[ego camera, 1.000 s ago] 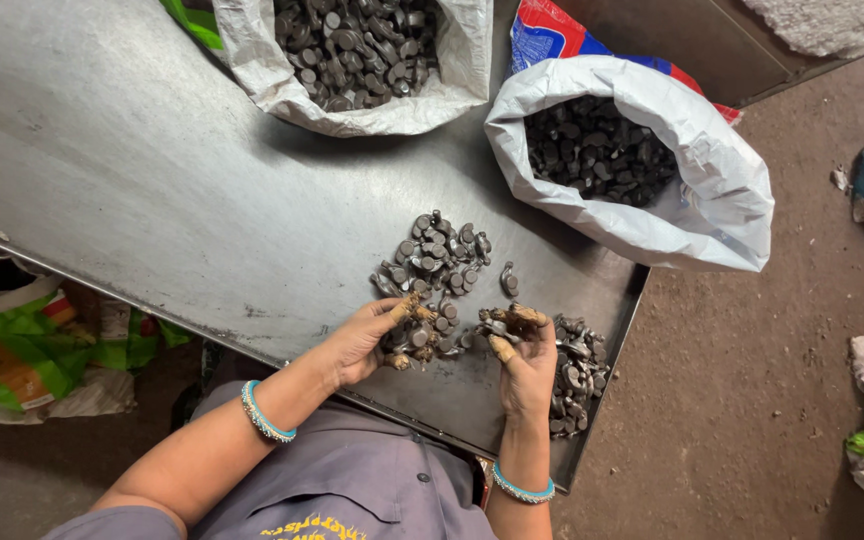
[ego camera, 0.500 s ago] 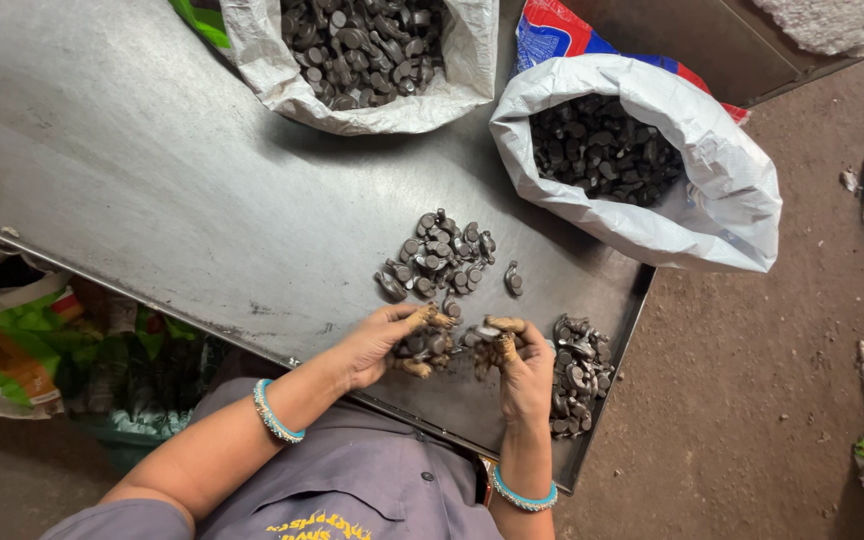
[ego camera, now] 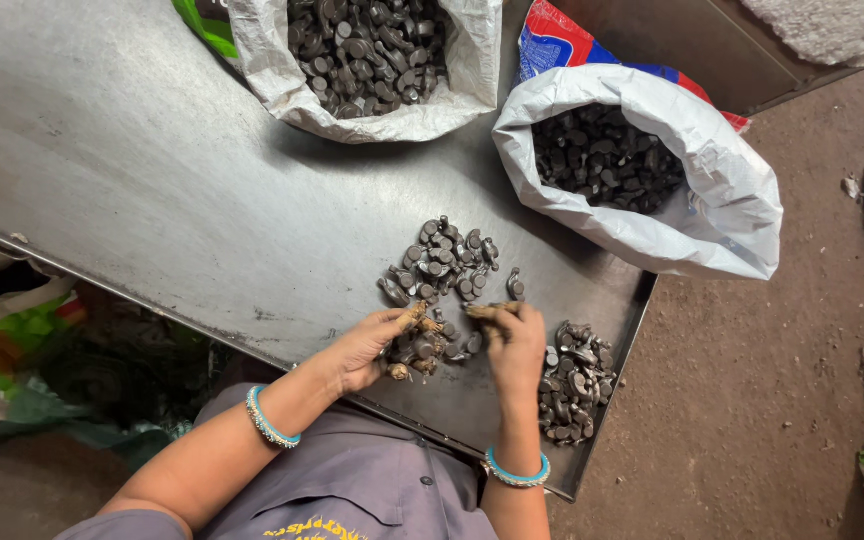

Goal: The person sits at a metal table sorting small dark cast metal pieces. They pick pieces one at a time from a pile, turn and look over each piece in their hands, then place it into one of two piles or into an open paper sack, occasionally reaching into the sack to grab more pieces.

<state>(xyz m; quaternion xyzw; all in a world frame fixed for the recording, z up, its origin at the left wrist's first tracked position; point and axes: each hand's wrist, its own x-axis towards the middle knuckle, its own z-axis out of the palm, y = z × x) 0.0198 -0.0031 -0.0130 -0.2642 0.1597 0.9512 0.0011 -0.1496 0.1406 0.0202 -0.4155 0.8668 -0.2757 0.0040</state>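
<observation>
Both hands (ego camera: 442,345) lowered close together, fingers curled.

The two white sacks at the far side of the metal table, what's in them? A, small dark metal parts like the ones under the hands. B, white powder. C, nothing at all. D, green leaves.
A: both the sack at the top and the sack at the right are open and show heaps of small dark metal pieces, like the pile on the metal table.
</observation>
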